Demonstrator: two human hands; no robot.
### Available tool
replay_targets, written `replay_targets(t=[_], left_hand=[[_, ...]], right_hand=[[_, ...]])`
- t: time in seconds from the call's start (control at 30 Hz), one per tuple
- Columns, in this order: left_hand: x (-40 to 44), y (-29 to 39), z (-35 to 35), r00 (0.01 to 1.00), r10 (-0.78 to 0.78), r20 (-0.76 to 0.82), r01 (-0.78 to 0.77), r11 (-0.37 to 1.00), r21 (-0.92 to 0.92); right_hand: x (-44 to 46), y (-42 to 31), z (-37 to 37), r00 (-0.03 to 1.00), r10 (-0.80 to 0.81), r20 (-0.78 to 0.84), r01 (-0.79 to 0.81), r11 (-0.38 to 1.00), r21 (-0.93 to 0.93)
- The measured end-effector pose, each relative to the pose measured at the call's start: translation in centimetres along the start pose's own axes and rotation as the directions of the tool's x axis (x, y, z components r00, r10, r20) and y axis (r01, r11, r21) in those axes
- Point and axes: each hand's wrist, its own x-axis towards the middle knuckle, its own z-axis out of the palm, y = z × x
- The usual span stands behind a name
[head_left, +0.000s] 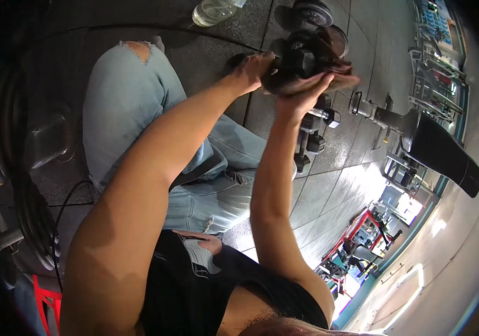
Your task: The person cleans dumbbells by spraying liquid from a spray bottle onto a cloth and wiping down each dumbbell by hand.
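Observation:
My left hand (pixel 252 71) is closed at the near side of a dark bundle, its fingertips partly lost against the dark thing they grip. From below and to the right, my right hand (pixel 305 96) is closed on a dark brown cloth or leather piece (pixel 337 77), blurred at its outer edge. A black hex dumbbell head (pixel 300 63) shows between and just above the hands. Whether it is held or only behind them, I cannot tell. Round dark weight plates (pixel 313 12) lie just beyond.
Several hex dumbbells (pixel 316 143) stand in a row below my right hand. A clear bottle (pixel 212 12) is at the top. A padded bench (pixel 441 148) is at the right, weight plates (pixel 4 129) at the left, and a red stool (pixel 46 294) lower left.

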Motion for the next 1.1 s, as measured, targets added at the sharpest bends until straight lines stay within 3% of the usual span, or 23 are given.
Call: replay_targets(t=[0.07,0.1,0.17,0.2,0.23,0.27,0.3,0.33,0.37,0.43,0.5,0.53,0.6,0.63,0.73,0.8,0.83,0.9,0.97,1.0,1.03,1.07,1.1], left_hand=[[0.4,1.3,-0.6,0.984,-0.168,0.053,0.166,0.986,0.036],[-0.2,0.3,0.3,0.984,-0.165,0.065,0.164,0.986,0.031],[-1.0,-1.9,1.3,0.994,0.096,0.044,-0.096,0.995,-0.004],[0.0,0.7,-1.3,0.967,-0.003,0.256,-0.039,0.986,0.161],[0.1,0.3,-0.6,0.967,0.000,0.255,-0.043,0.986,0.162],[-0.2,-1.2,1.3,0.991,0.134,0.006,-0.133,0.968,0.211],[-0.4,-1.4,2.0,0.935,0.270,-0.230,-0.203,0.939,0.276],[-2.1,-2.2,1.7,0.941,0.337,0.031,-0.262,0.666,0.698],[-2.4,-1.0,0.8,0.939,0.342,0.036,-0.270,0.668,0.694],[-1.6,1.6,-1.6,0.893,0.247,0.376,-0.419,0.149,0.896],[-1.3,-0.1,-0.7,0.870,0.417,0.262,-0.416,0.339,0.844],[-1.2,-0.9,0.1,0.898,0.435,0.068,-0.356,0.626,0.694],[-0.7,-0.6,0.4,0.924,0.314,-0.219,-0.272,0.941,0.201],[-0.6,-0.4,0.0,0.923,0.318,-0.215,-0.276,0.939,0.205],[-1.1,-0.6,0.2,0.886,0.404,-0.229,-0.357,0.908,0.220],[-1.1,1.0,-0.9,0.999,-0.026,0.020,0.025,0.999,0.044],[-1.1,1.0,-0.9,1.000,-0.025,0.015,0.024,0.999,0.049],[-1.4,0.6,-0.1,0.994,0.076,-0.077,-0.063,0.985,0.161],[-0.9,0.9,-0.7,0.998,0.064,-0.014,-0.063,0.993,0.097],[-0.1,2.4,-1.9,0.994,-0.094,0.060,0.089,0.993,0.083],[0.4,3.3,-2.5,0.959,-0.248,0.135,0.239,0.968,0.083],[0.2,3.0,-2.1,0.960,-0.242,0.140,0.232,0.969,0.088],[-0.3,2.5,-1.4,0.994,-0.113,-0.002,0.107,0.940,-0.323]], right_hand=[[-2.0,1.5,-0.5,0.952,-0.260,-0.165,0.165,0.884,-0.438],[-2.0,2.1,-1.1,0.922,-0.385,-0.031,0.296,0.756,-0.583],[-2.8,2.4,0.5,0.670,-0.710,0.217,0.518,0.237,-0.822],[-3.0,1.5,1.3,0.668,-0.711,0.217,0.518,0.236,-0.822],[-2.9,0.5,1.8,0.638,-0.623,0.453,0.551,-0.042,-0.834],[-2.6,-0.5,2.4,0.604,-0.465,0.647,0.573,-0.310,-0.758],[-1.9,-1.5,2.9,0.606,-0.466,0.645,0.570,-0.311,-0.760],[-0.8,-2.6,3.3,0.622,-0.258,0.739,0.624,-0.407,-0.667],[0.4,-3.6,3.7,0.616,-0.037,0.787,0.681,-0.476,-0.556],[3.1,-5.2,5.0,0.670,0.139,0.729,0.695,-0.461,-0.551],[6.6,-5.8,6.2,0.714,0.621,0.323,0.649,-0.414,-0.639],[9.1,-5.8,5.6,0.720,0.613,0.325,0.643,-0.415,-0.644],[12.9,-5.9,4.1,0.415,0.847,0.331,0.501,0.090,-0.861],[13.1,-5.9,2.9,0.417,0.845,0.335,0.501,0.094,-0.860],[12.0,-5.3,-0.7,0.612,0.641,0.462,-0.394,0.755,-0.525],[11.4,-2.3,-3.8,0.768,0.406,0.496,-0.324,0.913,-0.247],[11.2,-1.2,-4.1,0.885,0.159,0.438,-0.200,0.979,0.047],[7.5,-2.2,-2.8,0.899,0.159,0.408,-0.233,0.962,0.139],[5.8,-1.7,-3.6,0.792,-0.278,0.543,0.472,0.843,-0.258],[2.2,-1.5,-0.1,0.975,-0.153,0.158,0.131,0.981,0.146],[0.3,-1.0,1.4,0.974,-0.189,0.124,0.139,0.934,0.330],[-0.1,0.5,0.0,0.972,-0.230,0.053,0.231,0.973,-0.020],[-1.1,1.1,0.1,0.958,-0.288,-0.008,0.265,0.890,-0.371]])
